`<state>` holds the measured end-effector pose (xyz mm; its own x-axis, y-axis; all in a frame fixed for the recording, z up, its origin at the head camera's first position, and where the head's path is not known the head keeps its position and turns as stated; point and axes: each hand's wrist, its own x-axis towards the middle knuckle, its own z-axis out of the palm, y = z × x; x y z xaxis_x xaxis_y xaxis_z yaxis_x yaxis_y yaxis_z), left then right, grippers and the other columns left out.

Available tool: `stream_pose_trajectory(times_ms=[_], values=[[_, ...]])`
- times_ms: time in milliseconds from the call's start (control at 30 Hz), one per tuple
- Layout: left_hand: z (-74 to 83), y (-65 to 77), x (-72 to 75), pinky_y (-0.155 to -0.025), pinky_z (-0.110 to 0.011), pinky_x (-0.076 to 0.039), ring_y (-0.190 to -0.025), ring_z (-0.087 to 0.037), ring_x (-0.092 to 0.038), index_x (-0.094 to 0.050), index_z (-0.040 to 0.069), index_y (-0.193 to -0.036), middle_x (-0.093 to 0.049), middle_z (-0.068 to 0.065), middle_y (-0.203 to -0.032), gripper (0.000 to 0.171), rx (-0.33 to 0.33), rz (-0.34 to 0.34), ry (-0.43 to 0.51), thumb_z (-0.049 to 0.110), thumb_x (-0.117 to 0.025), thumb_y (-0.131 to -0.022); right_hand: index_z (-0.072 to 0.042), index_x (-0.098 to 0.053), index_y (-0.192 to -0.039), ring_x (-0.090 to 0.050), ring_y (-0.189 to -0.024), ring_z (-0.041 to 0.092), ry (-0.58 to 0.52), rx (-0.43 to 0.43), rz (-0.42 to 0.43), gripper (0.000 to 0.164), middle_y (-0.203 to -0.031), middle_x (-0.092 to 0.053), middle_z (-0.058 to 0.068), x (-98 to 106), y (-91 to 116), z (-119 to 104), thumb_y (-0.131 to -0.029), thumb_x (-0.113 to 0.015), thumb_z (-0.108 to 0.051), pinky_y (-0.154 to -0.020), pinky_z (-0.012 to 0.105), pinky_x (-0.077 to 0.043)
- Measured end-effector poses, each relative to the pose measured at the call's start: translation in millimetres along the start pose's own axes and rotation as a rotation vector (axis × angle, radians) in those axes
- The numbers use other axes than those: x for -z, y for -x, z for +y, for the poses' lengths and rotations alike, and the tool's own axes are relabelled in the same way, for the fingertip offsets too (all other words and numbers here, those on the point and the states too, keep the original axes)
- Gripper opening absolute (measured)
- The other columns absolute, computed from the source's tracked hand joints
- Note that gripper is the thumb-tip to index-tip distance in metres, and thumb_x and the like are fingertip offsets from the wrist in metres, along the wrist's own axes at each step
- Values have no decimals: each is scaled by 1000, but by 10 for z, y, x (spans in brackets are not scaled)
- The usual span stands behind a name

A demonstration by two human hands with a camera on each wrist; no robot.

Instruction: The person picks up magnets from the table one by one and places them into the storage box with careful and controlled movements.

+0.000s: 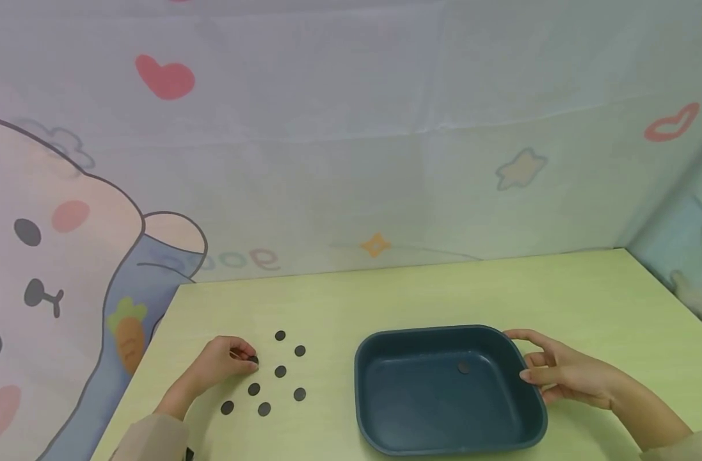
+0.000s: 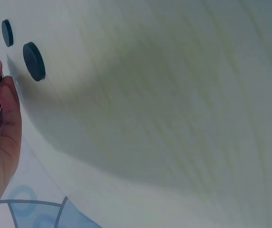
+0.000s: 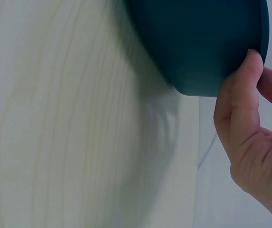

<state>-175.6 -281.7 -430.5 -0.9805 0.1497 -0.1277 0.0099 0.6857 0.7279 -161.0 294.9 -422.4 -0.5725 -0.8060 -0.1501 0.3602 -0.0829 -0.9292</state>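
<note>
My left hand [image 1: 219, 363] is over the left part of the table, pinching a small black disc [image 1: 254, 361] between thumb and fingertips. Several more black discs lie flat and apart around it, among them a nearby disc [image 1: 280, 371]; the left wrist view shows one thick disc [image 2: 34, 61] from the side. On the right, a dark blue-green rectangular tray [image 1: 431, 410] with rounded corners rests on the table. My right hand [image 1: 583, 378] holds its right wall, thumb inside the rim and fingers outside. A single small brownish disc [image 1: 462, 368] lies inside the tray.
The pale yellow wood-grain table [image 1: 339, 301] ends at the back against a hanging cloth [image 1: 327, 128] printed with hearts, stars and a large bear. Another stretch of cloth [image 1: 693, 243] hangs along the right side.
</note>
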Motion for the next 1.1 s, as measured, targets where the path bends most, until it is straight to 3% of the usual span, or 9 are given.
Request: stream_pose_trajectory(times_ms=[400,567,1100], values=[[92,7,13,-66,-25,-46,-75,-16,-55,-67,1,-91,-61,-2,-80,21,13,17,22,11,-77,-75,-27,-26,-140,-64,-91,24,-5,-3,2,58,-106,-60,11,-15,3,-2,-96,-35,9,-80,41,-52],[169,22,53,-67,-25,-48,-77,-17,-57,-66,-1,-95,-64,-5,-86,24,-20,5,69,12,-75,-78,-27,-26,-140,-64,-88,22,-5,-5,4,58,-104,-61,9,-15,2,0,-96,-36,9,-79,40,-53],[545,88,18,-77,-33,-50,-84,-20,-62,-64,-3,-102,-65,-9,-98,32,-67,-86,220,17,-74,-80,-28,-28,-140,-64,-86,19,3,-1,15,57,-103,-61,8,-10,-8,3,-96,-37,8,-78,38,-53]])
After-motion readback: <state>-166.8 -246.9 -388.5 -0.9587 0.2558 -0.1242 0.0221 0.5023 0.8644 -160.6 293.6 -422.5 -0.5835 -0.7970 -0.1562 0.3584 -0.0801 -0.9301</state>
